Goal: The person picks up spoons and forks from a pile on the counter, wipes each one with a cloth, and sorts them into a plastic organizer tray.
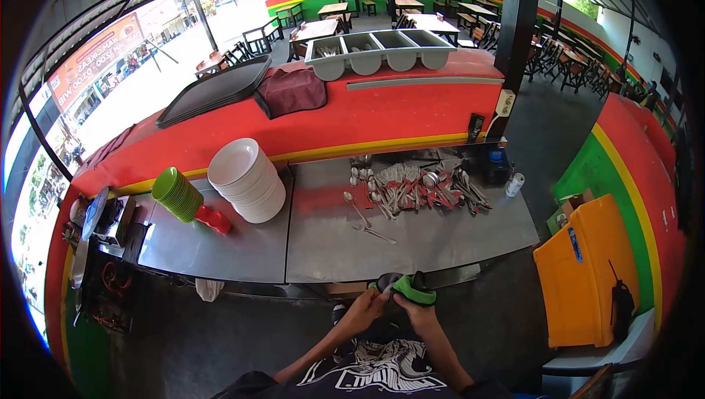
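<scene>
A green and black cloth is bunched up between my two hands, just off the front edge of the steel table. My left hand pinches its left end with closed fingers. Around the right end of the cloth my right hand is closed, its fingers partly covered by the fabric. Beyond them on the steel top lies a heaped pile of spoons and forks. A loose spoon and a fork lie apart from the heap, nearer to me.
Left of the cutlery stand stacked white plates, green bowls and a red item. A grey cutlery tray, black trays and a maroon cloth rest on the red ledge. At right are a can and an orange bin.
</scene>
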The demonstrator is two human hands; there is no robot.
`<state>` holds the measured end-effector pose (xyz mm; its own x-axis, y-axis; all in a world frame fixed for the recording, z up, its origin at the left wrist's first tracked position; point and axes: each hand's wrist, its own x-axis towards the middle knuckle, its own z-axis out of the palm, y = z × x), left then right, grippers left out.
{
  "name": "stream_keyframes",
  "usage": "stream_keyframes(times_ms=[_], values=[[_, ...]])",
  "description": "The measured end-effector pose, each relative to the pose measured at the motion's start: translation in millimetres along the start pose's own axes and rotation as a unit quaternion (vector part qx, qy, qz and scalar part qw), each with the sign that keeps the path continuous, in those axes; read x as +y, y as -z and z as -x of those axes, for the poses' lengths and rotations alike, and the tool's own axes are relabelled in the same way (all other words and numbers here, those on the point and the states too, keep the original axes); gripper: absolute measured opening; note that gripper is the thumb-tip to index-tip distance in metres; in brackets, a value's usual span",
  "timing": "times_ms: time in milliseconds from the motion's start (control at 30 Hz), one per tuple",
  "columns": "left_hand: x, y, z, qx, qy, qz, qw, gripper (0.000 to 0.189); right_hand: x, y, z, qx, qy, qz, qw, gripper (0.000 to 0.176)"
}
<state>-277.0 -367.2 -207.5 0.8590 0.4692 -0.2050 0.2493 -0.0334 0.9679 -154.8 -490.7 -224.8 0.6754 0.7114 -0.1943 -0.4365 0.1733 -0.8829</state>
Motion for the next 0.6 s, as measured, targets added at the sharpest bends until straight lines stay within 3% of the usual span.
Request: stream_keyframes(times_ms=[100, 200, 300, 400, 500, 600], values=[[-5.6, 4.6, 7.8, -0.019, -0.049, -0.042, 0.998, 0.029, 1.0, 8.8, -10.1, 0.033, -0.007, -0.055, 0.998, 0.034], [3.1, 3.7, 15.5, -0.022, -0.043, -0.058, 0.997, 0.028, 2.7, 9.2, -16.6, 0.052, 0.048, -0.068, 0.995, 0.034], [8.7, 7.4, 19.2, -0.025, -0.041, -0.068, 0.997, 0.026, -3.0, 14.6, -28.0, 0.154, 0.038, -0.209, 0.965, 0.034], [-5.4, 15.8, 24.0, -0.031, 0.022, 0.046, 0.998, 0.026, -10.2, 46.8, -37.9, 0.201, 0.054, -0.228, 0.951, 0.031], [-18.2, 7.1, 11.9, 0.021, -0.016, 0.179, 0.984, 0.025, -13.8, 42.4, -25.3, 0.104, -0.012, -0.231, 0.967, 0.032], [6.5, -3.9, -3.7, 0.087, -0.127, 0.201, 0.967, 0.025, 3.4, 25.4, -10.4, 0.001, -0.116, -0.232, 0.966, 0.033]])
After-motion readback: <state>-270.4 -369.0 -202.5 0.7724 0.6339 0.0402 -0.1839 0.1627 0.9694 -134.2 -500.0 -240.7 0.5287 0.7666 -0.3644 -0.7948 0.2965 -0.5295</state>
